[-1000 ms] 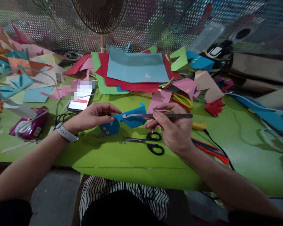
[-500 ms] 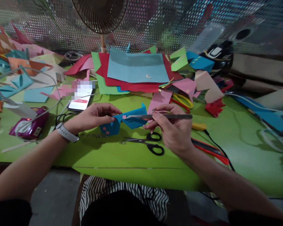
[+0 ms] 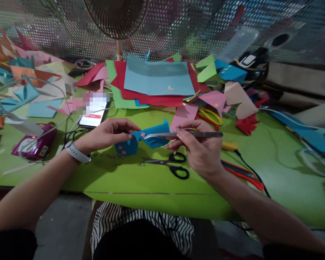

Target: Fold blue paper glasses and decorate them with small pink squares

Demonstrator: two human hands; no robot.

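My left hand (image 3: 113,135) pinches the left part of a folded blue paper piece (image 3: 157,136), holding it up above the green table. Several small pink paper squares (image 3: 120,147) sit on the blue paper. In my right hand (image 3: 199,146) is a pair of tweezers (image 3: 184,134), held between thumb and fingers and pointing left. Their slightly parted tips are just beside one of the pink squares, and nothing shows between them. Black-handled scissors (image 3: 169,164) lie open on the table below the paper. Tiny scraps are strewn left of the blades.
A stack of coloured sheets (image 3: 159,77) lies at the back, below a fan (image 3: 116,14). Folded paper pieces (image 3: 24,77) crowd the left. A lit phone (image 3: 93,115), a purple device (image 3: 35,142) and a red cutter (image 3: 242,174) lie around my hands.
The tweezer tips have drawn back slightly from the pink square and parted. My left hand and the blue paper stay nearly still.
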